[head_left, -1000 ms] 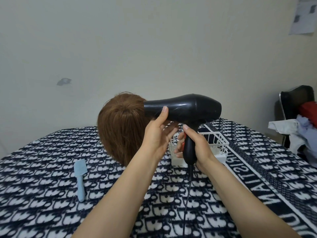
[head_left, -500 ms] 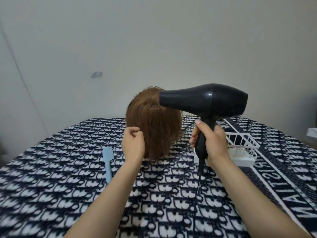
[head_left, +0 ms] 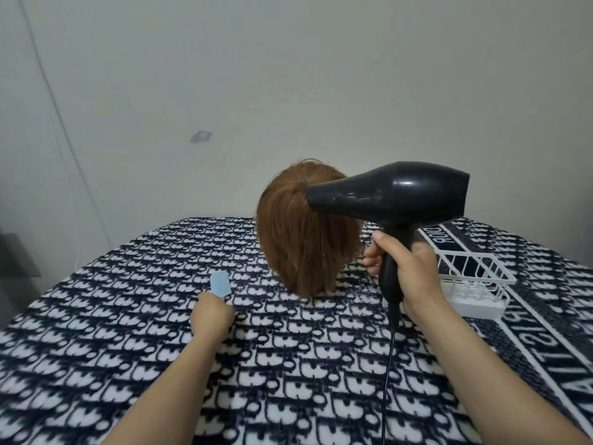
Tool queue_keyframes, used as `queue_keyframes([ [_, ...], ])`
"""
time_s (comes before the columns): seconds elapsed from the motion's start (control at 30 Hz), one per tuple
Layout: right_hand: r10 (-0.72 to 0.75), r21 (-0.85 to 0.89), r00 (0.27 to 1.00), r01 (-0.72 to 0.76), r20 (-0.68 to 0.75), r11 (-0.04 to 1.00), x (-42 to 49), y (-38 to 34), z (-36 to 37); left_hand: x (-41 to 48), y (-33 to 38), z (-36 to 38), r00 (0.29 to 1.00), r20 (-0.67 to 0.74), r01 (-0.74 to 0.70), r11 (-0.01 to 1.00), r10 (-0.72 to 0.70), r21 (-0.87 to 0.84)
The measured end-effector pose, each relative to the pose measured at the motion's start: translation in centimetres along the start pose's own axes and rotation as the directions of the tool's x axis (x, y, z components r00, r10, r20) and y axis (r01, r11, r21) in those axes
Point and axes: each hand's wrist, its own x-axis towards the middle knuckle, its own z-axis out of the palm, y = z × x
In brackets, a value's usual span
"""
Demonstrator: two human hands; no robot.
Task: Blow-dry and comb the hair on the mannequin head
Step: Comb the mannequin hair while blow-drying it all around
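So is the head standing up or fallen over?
Standing up. The head sits upright on the cloth, with its crown on top and its hair hanging straight down.

The mannequin head [head_left: 305, 239] stands on the tabletop [head_left: 128, 332], behind and between both hands. The comb [head_left: 219, 284] sticks out past the fingers [head_left: 226, 305] of the left hand [head_left: 211, 313], left of the head. The hair dryer [head_left: 394, 194] rises above the right hand [head_left: 414, 274], nozzle against the hair. Its cord [head_left: 390, 364] hangs below the right hand's fingers. The basket [head_left: 475, 281] sits just right of them.
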Motion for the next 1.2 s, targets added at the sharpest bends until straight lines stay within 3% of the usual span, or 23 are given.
queue_keyframes([
  [0.13,-0.007,-0.008,1.000,0.006,-0.019,1.000,0.1,-0.4,-0.1,0.8,0.3,-0.7,0.998,0.057,0.045,0.997,-0.041,-0.069],
  [0.23,-0.059,-0.039,0.998,0.058,-0.006,0.998,0.0,-1.1,0.1,1.2,1.1,-1.1,0.993,0.049,0.115,0.925,-0.104,-0.362],
  [0.3,-0.090,-0.069,0.996,0.090,-0.009,0.994,0.0,-1.6,0.2,0.7,2.0,-1.8,0.999,0.005,0.049,0.864,-0.054,-0.501],
  [0.43,-0.118,-0.164,0.993,0.114,-0.013,0.980,0.3,-2.4,-0.1,-1.9,4.8,-4.1,0.969,-0.184,-0.244,0.759,0.164,-0.604],
  [0.63,-0.156,-0.286,0.986,0.134,-0.054,0.949,0.5,-2.4,-1.3,-6.0,8.3,-6.4,0.771,-0.413,-0.635,0.634,0.485,-0.442],
  [0.8,-0.143,-0.318,0.987,0.113,-0.071,0.941,0.6,-2.1,-2.8,-8.9,9.8,-6.1,0.646,-0.425,-0.762,0.562,0.634,-0.321],
  [1.0,-0.108,-0.298,0.989,0.073,-0.104,0.952,0.4,-1.2,-4.5,-10.7,10.6,-5.0,0.584,-0.404,-0.806,0.561,0.704,-0.189],
  [1.2,-0.131,-0.367,0.984,0.079,-0.117,0.927,0.7,-0.8,-5.7,-11.7,11.2,-3.9,0.571,-0.413,-0.808,0.575,0.710,-0.129],
])
